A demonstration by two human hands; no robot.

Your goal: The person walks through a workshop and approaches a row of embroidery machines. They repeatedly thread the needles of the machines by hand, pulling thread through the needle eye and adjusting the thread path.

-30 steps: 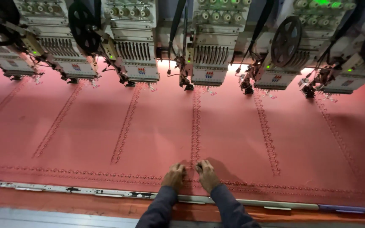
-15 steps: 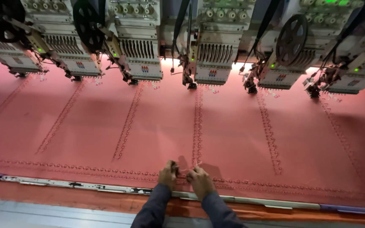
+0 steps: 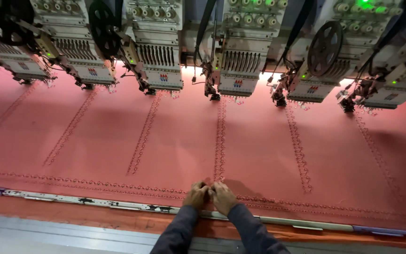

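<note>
two hands meet on red cloth at the near edge of an embroidery machine.

the left hand and right hand sit touching each other on the stretched red fabric, their fingertips pressed together in a pinching grip on a small spot of the cloth between them; what exactly is pinched is too small to tell. the spot lies at the near end of the stitched column that runs down from the middle embroidery head, just where it meets the stitched border. the metal frame rail passes just below the hands, under both dark sleeves.
</note>
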